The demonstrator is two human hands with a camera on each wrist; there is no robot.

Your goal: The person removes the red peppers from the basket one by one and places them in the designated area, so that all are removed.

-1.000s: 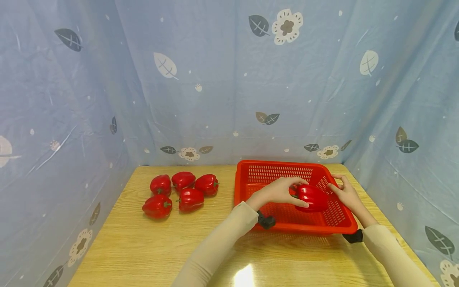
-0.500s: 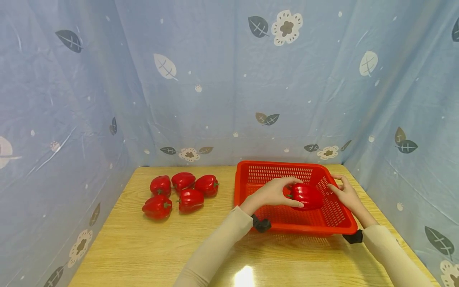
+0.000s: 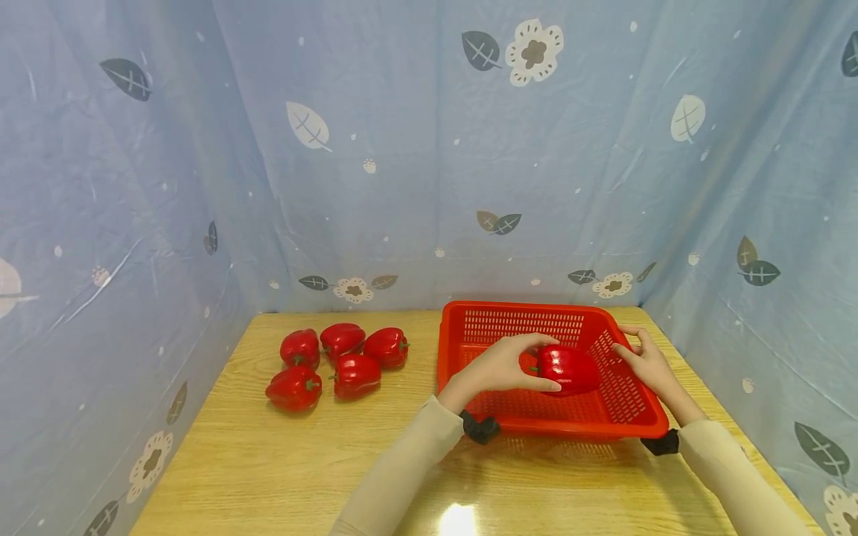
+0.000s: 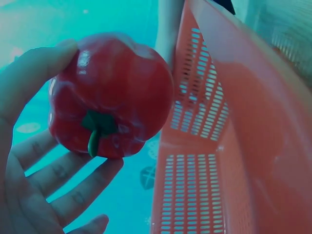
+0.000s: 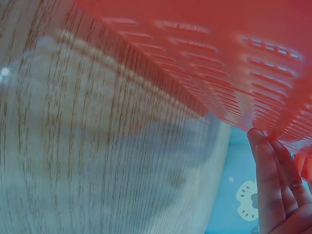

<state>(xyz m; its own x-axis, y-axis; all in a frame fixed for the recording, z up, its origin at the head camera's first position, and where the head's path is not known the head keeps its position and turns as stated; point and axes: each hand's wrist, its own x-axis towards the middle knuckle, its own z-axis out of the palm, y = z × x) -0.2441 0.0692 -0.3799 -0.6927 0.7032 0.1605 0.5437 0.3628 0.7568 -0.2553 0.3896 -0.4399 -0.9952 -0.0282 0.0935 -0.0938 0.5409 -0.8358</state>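
Note:
My left hand pinches a red bell pepper over the inside of a red plastic basket. In the left wrist view the thumb lies on one side of the pepper and the fingers on the other, with its green stem turned toward the camera. My right hand grips the basket's right rim, thumb on the inner side. Seen from the right wrist, its fingers lie against the outside of the slotted basket wall.
Several red bell peppers lie grouped on the left of the wooden table. A blue curtain with leaf and flower prints encloses the table at the back and both sides.
My left hand has drawn the bell pepper a little to the left within the basket's outline. The right hand and the basket have stayed in place.

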